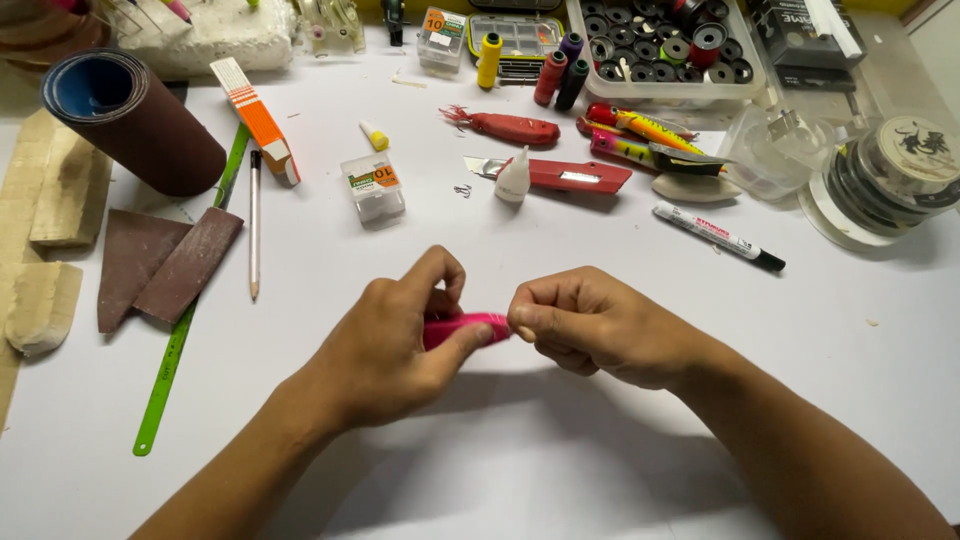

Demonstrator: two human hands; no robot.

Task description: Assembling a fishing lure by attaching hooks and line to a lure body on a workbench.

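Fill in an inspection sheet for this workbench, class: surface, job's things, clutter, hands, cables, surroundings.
Surface: white table, mostly bare near the person.
Job's things: pink lure body, pinched at both ends.
Clutter: red utility knife, black marker, pencil, green saw blade, sandpaper roll, thread spools, painted lures, small glue bottle.
Hands: left hand grips the lure body; right hand pinches its tip.
Cables: nothing seen.
Surroundings: tray of bobbins at the far edge.

Bright even light, soft shadows, sharp focus
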